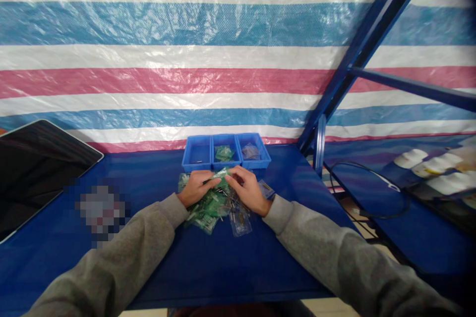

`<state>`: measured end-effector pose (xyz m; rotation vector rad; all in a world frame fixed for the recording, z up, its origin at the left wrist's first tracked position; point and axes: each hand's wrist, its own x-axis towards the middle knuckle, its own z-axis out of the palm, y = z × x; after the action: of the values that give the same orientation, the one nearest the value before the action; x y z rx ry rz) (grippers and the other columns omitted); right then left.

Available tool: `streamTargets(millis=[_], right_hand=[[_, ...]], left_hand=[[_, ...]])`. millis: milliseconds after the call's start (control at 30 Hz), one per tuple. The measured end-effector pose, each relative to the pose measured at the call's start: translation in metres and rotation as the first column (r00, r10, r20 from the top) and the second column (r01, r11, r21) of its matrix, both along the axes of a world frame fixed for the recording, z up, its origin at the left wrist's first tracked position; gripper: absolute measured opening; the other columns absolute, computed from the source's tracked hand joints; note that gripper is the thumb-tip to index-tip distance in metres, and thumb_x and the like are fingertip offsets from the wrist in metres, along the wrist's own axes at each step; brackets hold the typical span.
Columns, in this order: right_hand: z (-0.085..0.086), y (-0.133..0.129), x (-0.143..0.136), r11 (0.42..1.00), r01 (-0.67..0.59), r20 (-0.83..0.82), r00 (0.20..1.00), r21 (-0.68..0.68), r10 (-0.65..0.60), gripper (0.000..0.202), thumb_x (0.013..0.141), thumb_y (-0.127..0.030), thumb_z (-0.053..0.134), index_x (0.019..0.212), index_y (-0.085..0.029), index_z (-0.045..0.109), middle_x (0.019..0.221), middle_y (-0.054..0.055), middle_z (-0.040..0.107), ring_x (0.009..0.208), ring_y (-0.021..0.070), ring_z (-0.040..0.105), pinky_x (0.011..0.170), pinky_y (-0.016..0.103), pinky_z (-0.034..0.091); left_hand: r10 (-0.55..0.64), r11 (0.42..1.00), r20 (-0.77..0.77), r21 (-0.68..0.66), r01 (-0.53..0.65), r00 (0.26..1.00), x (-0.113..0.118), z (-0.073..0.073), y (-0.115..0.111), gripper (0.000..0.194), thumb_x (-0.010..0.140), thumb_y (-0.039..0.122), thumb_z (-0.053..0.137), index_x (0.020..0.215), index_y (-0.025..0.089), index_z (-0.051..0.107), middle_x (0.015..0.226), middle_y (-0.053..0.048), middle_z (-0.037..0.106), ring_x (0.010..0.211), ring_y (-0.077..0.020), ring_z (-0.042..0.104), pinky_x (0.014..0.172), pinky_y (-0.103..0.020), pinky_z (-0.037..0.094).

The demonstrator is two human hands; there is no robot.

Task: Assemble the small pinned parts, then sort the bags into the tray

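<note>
Both hands meet over a pile of small plastic packets on the blue table. My left hand and my right hand are closed on a green-tinted packet, one at each side of it. Green packets lie mostly on the left of the pile; clear packets with small metal-looking pieces lie on the right. Just beyond the hands stands a blue tray with three compartments. Green packets lie in its middle compartment and clear packets in the right one. A small thin piece lies in the left compartment.
A dark-screened device stands at the left, near a blurred-out patch on the table. Blue metal framing rises at the right. Beyond it are white-capped bottles and a black cable. Striped sheeting hangs behind.
</note>
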<state>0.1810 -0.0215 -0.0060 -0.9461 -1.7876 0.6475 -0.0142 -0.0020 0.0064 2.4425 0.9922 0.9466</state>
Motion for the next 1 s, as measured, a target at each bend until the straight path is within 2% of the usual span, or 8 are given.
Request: streamTargets(millis=[300,500,633,733,900,1000], right_hand=[[-0.0038,-0.0001,-0.0001,1.0,0.028,-0.01,1.0,-0.006,-0.028,0.028,0.09,-0.038,0.045,0.071,-0.018,0.054,0.068,0.0,0.05,0.062,0.0127,0.045,0.059,0.025,0.036],[-0.0022,0.0012,0.0004,1.0,0.011,0.003,1.0,-0.013,-0.011,0.028,0.089,-0.038,0.047,0.071,-0.019,0.056,0.065,-0.001,0.048,0.06,0.0127,0.043,0.057,0.025,0.035],[-0.0017,0.001,-0.0001,1.0,0.016,0.003,1.0,-0.014,-0.016,0.027,0.09,-0.039,0.046,0.074,-0.019,0.056,0.067,0.0,0.049,0.06,0.0129,0.045,0.058,0.025,0.035],[-0.0007,-0.0004,-0.0005,0.999,0.032,0.014,0.999,0.006,-0.032,0.029,0.09,-0.037,0.045,0.068,-0.019,0.051,0.064,-0.001,0.046,0.059,0.0125,0.043,0.057,0.025,0.034],[-0.0002,-0.0018,-0.001,0.998,0.052,0.019,0.998,0.028,-0.052,0.033,0.09,-0.038,0.044,0.063,-0.019,0.046,0.063,-0.001,0.043,0.059,0.0123,0.04,0.057,0.025,0.033],[-0.0008,-0.0017,-0.0013,0.998,0.061,0.009,0.998,0.021,-0.061,0.034,0.09,-0.038,0.045,0.062,-0.019,0.046,0.062,-0.002,0.043,0.059,0.0121,0.04,0.057,0.025,0.033]], left_hand=[[0.049,0.999,0.02,-0.009,-0.048,0.999,0.0029,0.0038,-0.0028,0.03,0.09,0.037,0.047,0.076,0.014,0.061,0.064,0.0,0.059,0.059,-0.0111,0.053,0.061,-0.022,0.04],[0.094,0.996,0.023,0.007,-0.094,0.995,0.0026,0.0014,-0.0013,0.035,0.09,0.038,0.046,0.065,0.016,0.056,0.056,0.002,0.055,0.053,-0.0096,0.05,0.059,-0.021,0.038],[0.055,0.998,0.0,0.01,-0.055,0.998,0.0027,0.0013,-0.001,0.035,0.091,0.037,0.044,0.065,0.015,0.055,0.056,0.002,0.053,0.053,-0.0094,0.048,0.057,-0.021,0.037],[0.039,0.999,0.004,0.014,-0.04,0.999,0.0027,0.0023,-0.0016,0.035,0.091,0.036,0.044,0.066,0.014,0.056,0.058,0.001,0.053,0.054,-0.0097,0.047,0.057,-0.021,0.037],[0.071,0.997,0.031,0.004,-0.071,0.997,0.0028,0.0039,-0.004,0.028,0.087,0.039,0.05,0.087,0.014,0.062,0.071,-0.002,0.063,0.061,-0.0119,0.055,0.063,-0.023,0.042],[0.111,0.994,0.032,-0.006,-0.111,0.993,0.0033,0.0037,-0.004,0.027,0.086,0.04,0.051,0.088,0.015,0.062,0.066,0.0,0.063,0.059,-0.0115,0.056,0.062,-0.022,0.043]])
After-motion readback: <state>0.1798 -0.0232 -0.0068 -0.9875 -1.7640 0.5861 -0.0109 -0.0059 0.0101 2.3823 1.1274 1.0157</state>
